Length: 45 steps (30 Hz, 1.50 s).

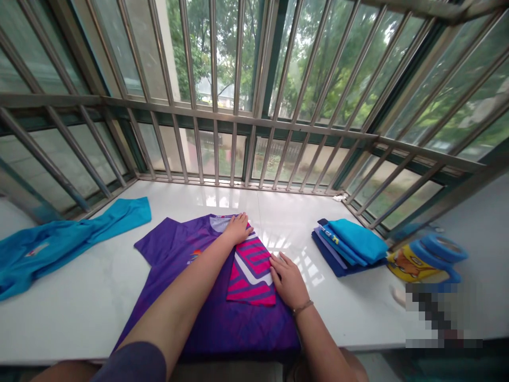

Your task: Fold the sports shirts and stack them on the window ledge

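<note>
A purple T-shirt [167,276] lies spread on the white ledge, its collar toward the window. Its pink-striped sleeve [252,265] is folded inward over the right part of the body. My left hand [238,229] rests flat at the collar and shoulder, on top of the fold. Beside the sleeve's outer edge is my right hand [289,280], fingers extended and touching the cloth there. A bracelet [303,307] circles the right wrist. The shirt's lower part hangs toward the ledge's front edge, partly covered by my left forearm.
On the left lies a loose blue garment [75,236]. A stack of folded clothes [350,246] sits to the right, near a yellow and blue jug [423,260]. A blurred-out patch [441,315] hides something at the lower right. Metal window bars [254,122] border the ledge [338,313].
</note>
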Each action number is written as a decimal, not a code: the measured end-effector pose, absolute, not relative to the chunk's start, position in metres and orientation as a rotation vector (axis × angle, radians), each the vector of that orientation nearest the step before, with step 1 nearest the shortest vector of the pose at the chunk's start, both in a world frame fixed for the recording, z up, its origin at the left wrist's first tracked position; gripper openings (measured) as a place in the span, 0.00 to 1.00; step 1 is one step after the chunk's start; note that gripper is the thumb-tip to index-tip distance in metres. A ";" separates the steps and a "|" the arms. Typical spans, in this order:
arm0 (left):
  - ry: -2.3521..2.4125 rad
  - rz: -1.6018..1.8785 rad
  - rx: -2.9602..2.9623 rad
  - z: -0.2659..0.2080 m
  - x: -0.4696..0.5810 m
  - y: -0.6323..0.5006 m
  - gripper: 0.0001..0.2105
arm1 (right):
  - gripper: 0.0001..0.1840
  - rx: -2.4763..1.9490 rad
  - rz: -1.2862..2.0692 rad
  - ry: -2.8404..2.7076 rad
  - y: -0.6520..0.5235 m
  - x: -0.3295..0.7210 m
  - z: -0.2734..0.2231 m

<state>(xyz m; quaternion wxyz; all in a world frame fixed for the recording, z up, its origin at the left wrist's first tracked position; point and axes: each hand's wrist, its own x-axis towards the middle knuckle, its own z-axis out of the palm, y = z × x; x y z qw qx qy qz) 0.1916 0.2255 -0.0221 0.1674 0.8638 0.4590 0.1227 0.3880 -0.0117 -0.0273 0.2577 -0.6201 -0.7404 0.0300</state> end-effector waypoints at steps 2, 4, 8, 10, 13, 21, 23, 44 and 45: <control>1.307 0.353 2.451 -0.022 0.195 0.228 0.33 | 0.22 -1.671 0.089 -2.011 -0.011 0.388 -0.026; 1.316 0.347 2.441 -0.020 0.197 0.227 0.34 | 0.23 -1.657 0.093 -2.012 -0.011 0.388 -0.025; 1.403 0.431 2.390 -0.010 0.175 0.213 0.30 | 0.23 -1.644 0.091 -2.017 -0.010 0.391 -0.028; 1.519 0.580 2.349 -0.005 0.140 0.202 0.27 | 0.24 -1.639 0.092 -2.015 -0.010 0.393 -0.031; 1.861 0.713 2.248 0.002 0.058 0.184 0.25 | 0.24 -1.638 0.095 -2.009 -0.007 0.396 -0.037; 2.515 0.301 1.876 0.012 -0.121 0.147 0.20 | 0.23 -1.697 0.081 -2.035 -0.002 0.403 -0.042; 2.482 0.303 1.829 0.014 -0.138 0.140 0.17 | 0.23 -1.764 0.042 -2.053 -0.002 0.399 -0.038; 1.060 0.794 2.557 0.027 -0.097 0.005 0.20 | 0.29 -1.575 0.660 -1.641 -0.013 0.167 0.009; 1.080 0.803 2.564 0.019 -0.103 -0.001 0.25 | 0.30 -1.621 0.710 -1.608 -0.013 0.168 0.010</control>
